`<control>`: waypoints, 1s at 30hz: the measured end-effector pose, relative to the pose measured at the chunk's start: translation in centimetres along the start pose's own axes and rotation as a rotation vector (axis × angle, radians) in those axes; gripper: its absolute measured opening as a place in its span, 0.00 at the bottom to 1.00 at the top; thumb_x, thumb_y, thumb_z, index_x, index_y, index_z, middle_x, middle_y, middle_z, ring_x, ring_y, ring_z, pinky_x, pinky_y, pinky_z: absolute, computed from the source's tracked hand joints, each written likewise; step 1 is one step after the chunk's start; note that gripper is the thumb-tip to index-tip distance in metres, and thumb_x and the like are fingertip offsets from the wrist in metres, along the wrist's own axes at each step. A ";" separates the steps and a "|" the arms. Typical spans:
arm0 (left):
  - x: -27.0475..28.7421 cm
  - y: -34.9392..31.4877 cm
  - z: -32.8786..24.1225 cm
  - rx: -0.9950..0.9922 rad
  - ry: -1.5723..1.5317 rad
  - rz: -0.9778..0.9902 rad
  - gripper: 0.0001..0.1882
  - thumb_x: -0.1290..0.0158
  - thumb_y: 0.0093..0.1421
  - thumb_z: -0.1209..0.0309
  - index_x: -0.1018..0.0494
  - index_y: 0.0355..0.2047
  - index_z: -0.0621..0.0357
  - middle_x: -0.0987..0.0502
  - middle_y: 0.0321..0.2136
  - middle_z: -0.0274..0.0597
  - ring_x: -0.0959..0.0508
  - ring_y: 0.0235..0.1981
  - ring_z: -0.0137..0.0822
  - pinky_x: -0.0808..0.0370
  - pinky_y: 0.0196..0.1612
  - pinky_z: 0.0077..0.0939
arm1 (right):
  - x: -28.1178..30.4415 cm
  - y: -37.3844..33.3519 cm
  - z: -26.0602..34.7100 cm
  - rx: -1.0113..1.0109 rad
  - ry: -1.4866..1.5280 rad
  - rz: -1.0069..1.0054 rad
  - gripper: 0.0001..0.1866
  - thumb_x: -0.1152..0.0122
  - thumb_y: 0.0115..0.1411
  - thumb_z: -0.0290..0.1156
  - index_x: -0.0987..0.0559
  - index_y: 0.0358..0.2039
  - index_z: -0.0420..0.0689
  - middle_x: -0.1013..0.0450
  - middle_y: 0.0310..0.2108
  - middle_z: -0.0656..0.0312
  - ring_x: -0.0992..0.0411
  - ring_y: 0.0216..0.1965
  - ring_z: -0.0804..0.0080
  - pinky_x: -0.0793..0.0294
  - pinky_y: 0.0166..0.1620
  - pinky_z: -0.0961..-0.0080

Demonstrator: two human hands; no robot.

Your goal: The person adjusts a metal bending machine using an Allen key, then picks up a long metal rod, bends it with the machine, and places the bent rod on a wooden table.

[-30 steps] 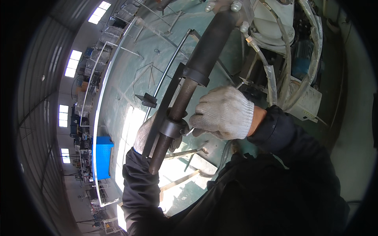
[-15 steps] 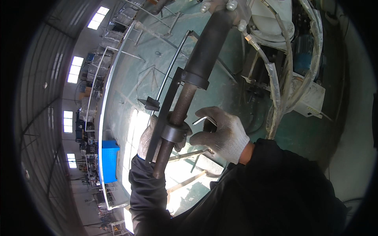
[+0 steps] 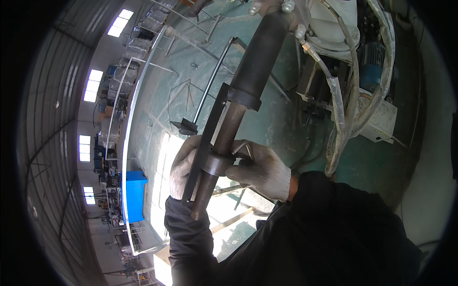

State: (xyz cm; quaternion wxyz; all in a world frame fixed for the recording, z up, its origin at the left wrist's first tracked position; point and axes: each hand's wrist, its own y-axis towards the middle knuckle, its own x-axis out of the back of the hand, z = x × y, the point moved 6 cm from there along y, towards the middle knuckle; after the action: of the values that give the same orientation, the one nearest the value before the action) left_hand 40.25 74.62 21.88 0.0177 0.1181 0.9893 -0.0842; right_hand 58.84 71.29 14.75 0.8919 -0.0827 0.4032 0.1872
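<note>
A dark threaded rod (image 3: 230, 125) comes out of a thick black cylinder (image 3: 262, 52) and slants down toward me. Around its lower part sits a metal collar (image 3: 217, 165), with a flat dark bar (image 3: 205, 143) running along the left side. My left hand (image 3: 181, 174), in a grey-white work glove, wraps the collar and bar from behind; its fingertips are hidden. Gloved as well, my right hand (image 3: 267, 174) is closed on a bent hex key (image 3: 243, 146) at the collar's right side. Fingers cover the key's tip, so I cannot tell whether it sits in a screw.
Plastic-wrapped hoses (image 3: 338, 124) hang at the right, near a blue motor (image 3: 372, 64) and a white box (image 3: 379, 121). A thin shiny rod (image 3: 212, 83) with a dark bracket (image 3: 185, 126) stands left of the cylinder. Farther left are a blue cabinet (image 3: 136, 195) and a long pale rail (image 3: 126, 143).
My right hand has moved left with the hex key, from beside the collar to touching it. My left hand stays behind the collar. The whole view has shifted slightly.
</note>
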 end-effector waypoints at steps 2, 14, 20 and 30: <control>0.0 -0.2 0.0 -0.022 -0.050 0.018 0.23 0.41 0.80 0.64 0.25 0.64 0.72 0.15 0.48 0.48 0.13 0.47 0.33 0.16 0.52 0.27 | 0.2 -0.2 0.7 0.026 -0.349 -0.028 0.29 0.18 0.68 0.35 0.21 0.62 0.33 0.15 0.50 0.51 0.16 0.52 0.71 0.14 0.56 0.70; 2.5 -0.1 -1.3 -0.279 0.180 0.020 0.11 0.40 0.77 0.74 0.26 0.54 0.66 0.16 0.43 0.53 0.12 0.41 0.37 0.12 0.44 0.29 | 0.5 1.0 -0.8 0.016 -0.139 0.081 0.25 0.22 0.70 0.31 0.21 0.61 0.35 0.19 0.51 0.56 0.20 0.46 0.76 0.16 0.51 0.74; 2.1 -0.9 -0.2 -0.278 -0.127 -0.119 0.14 0.37 0.73 0.69 0.22 0.55 0.64 0.20 0.40 0.43 0.22 0.38 0.29 0.26 0.41 0.24 | -0.3 1.7 -0.6 0.098 -0.071 0.121 0.21 0.26 0.74 0.35 0.21 0.59 0.37 0.20 0.45 0.62 0.25 0.37 0.80 0.23 0.40 0.77; -0.1 -7.3 18.2 0.409 0.146 0.007 0.23 0.42 0.80 0.57 0.19 0.60 0.66 0.13 0.40 0.44 0.15 0.38 0.32 0.17 0.47 0.32 | 9.3 -1.4 -5.9 0.206 -0.065 -0.453 0.30 0.56 0.88 0.55 0.19 0.54 0.38 0.20 0.35 0.60 0.22 0.36 0.70 0.23 0.41 0.72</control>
State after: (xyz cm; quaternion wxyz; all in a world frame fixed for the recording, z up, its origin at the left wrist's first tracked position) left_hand 38.87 64.48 5.18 -0.0781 0.1285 0.9499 -0.2741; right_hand 60.96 70.78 3.90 0.9274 -0.0737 0.3623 -0.0571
